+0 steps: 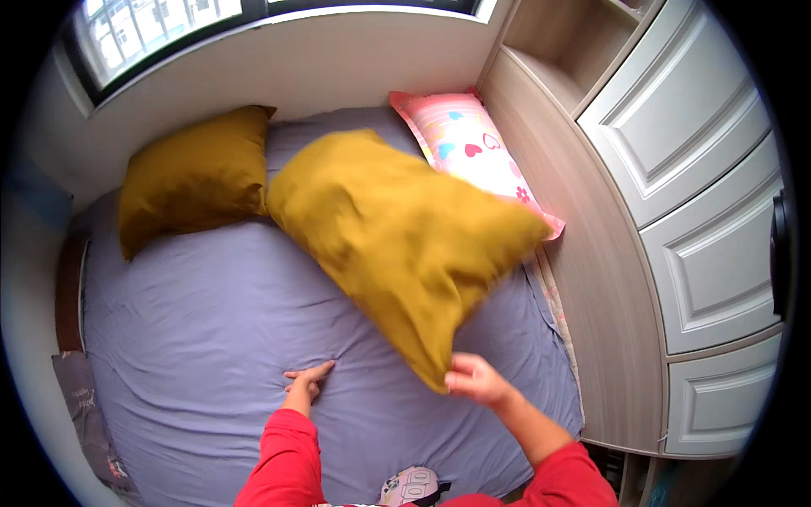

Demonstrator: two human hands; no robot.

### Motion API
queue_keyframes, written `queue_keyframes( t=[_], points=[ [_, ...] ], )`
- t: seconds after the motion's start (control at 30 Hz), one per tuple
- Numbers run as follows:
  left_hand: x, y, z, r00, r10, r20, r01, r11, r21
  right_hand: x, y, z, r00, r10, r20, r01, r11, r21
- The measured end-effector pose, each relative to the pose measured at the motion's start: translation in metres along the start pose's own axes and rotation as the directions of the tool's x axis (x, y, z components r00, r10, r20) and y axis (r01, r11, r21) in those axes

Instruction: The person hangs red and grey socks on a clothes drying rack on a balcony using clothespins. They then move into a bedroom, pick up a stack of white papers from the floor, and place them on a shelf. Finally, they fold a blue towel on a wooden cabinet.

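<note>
A mustard-yellow pillow [380,220] slants across the middle of the bed, its edges slightly blurred. My right hand [478,380] pinches its near corner, fingers closed on the cloth. Lower left of the pillow, my left hand [309,380] presses on the grey-purple bed sheet [203,313], index finger stretched out and the thumb side spread; it holds nothing. A second mustard pillow [198,182] rests at the far left against the wall. Partly behind the held pillow, a pink and white pillow with hearts [469,148] lies at the far right.
A wooden panel [583,228] and white-doored cabinet [718,279] border the bed's right side. Beyond the far wall is a barred window [160,34]. A small pink patterned item [410,487] sits at the near edge. Dark grey printed fabric [84,414] hangs at the left edge.
</note>
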State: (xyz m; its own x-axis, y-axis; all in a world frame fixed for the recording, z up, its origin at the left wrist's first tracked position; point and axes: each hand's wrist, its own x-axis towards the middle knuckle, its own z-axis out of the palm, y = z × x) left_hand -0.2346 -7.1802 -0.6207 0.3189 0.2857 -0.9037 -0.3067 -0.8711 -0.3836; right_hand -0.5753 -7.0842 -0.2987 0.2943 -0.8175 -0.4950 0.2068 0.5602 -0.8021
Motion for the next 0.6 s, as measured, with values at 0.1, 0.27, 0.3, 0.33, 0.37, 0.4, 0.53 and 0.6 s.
queue_keyframes(
  t=[0.1,0.27,0.3,0.33,0.37,0.4,0.53,0.6],
  points=[
    [0.019,-0.039,-0.023,0.852,0.522,-0.034,-0.523,0.846,-0.105,-0.08,0.069,-0.014,0.977,0.152,-0.152,-0.16,0.986,-0.039],
    [0.028,-0.12,-0.113,0.575,0.523,-0.63,-0.599,0.793,0.112,-0.204,0.152,-0.068,0.756,0.59,-0.283,-0.598,0.799,0.069],
    [0.027,-0.126,-0.122,0.628,0.391,-0.673,-0.5,0.865,0.035,-0.21,0.157,-0.074,0.823,0.482,-0.3,-0.567,0.715,-0.409],
    [0.024,-0.127,-0.126,0.696,0.327,-0.64,-0.477,0.876,-0.07,-0.208,0.156,-0.075,0.863,0.381,-0.331,-0.476,0.399,-0.783],
    [0.021,-0.126,-0.131,0.754,0.263,-0.602,-0.444,0.879,-0.172,-0.2,0.151,-0.069,0.881,0.328,-0.34,-0.338,-0.067,-0.939],
    [0.015,-0.125,-0.135,0.808,0.194,-0.556,-0.396,0.878,-0.268,-0.178,0.136,-0.067,0.876,0.418,-0.241,-0.31,0.106,-0.945],
    [-0.018,-0.061,-0.131,0.838,0.159,-0.522,-0.344,0.896,-0.279,-0.05,0.039,-0.02,0.98,0.122,0.159,0.078,0.499,-0.863],
    [-0.035,-0.03,-0.131,0.884,0.062,-0.464,-0.227,0.924,-0.309,0.022,-0.007,0.015,0.987,-0.056,0.151,0.159,0.457,-0.875]
  ],
)
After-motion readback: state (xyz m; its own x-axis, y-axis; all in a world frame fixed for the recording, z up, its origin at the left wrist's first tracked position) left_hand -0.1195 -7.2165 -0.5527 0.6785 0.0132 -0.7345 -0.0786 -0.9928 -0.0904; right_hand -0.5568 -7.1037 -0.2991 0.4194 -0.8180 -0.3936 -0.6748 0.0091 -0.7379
